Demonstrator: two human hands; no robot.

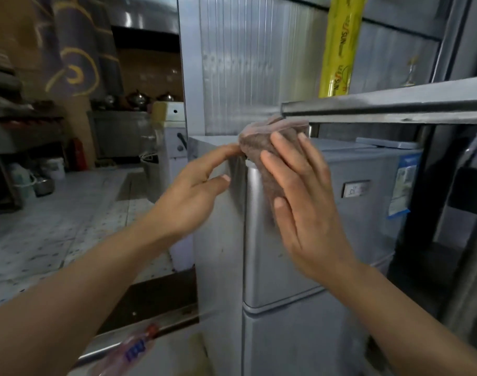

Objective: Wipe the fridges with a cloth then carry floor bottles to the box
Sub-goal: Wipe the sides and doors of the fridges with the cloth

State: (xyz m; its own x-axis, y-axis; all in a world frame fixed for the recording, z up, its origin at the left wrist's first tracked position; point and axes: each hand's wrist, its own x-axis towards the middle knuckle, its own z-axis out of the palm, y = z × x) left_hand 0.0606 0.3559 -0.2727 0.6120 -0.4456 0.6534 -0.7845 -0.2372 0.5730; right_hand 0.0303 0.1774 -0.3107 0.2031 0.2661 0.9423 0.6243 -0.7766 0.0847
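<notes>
I am pressing the brown cloth (pixel 261 147) flat against the top front corner of the silver fridge (pixel 299 240) with my right hand (pixel 308 202), fingers straight. My left hand (pixel 193 196) is pinching the cloth's edge at the fridge's side with loosely curled fingers. The cloth is bunching near the top, so I judge it could slip off or catch under the metal shelf (pixel 394 109) overhanging the fridge. A plastic bottle (pixel 128 351) is lying low by the tiled floor (pixel 55 226), easy to kick.
</notes>
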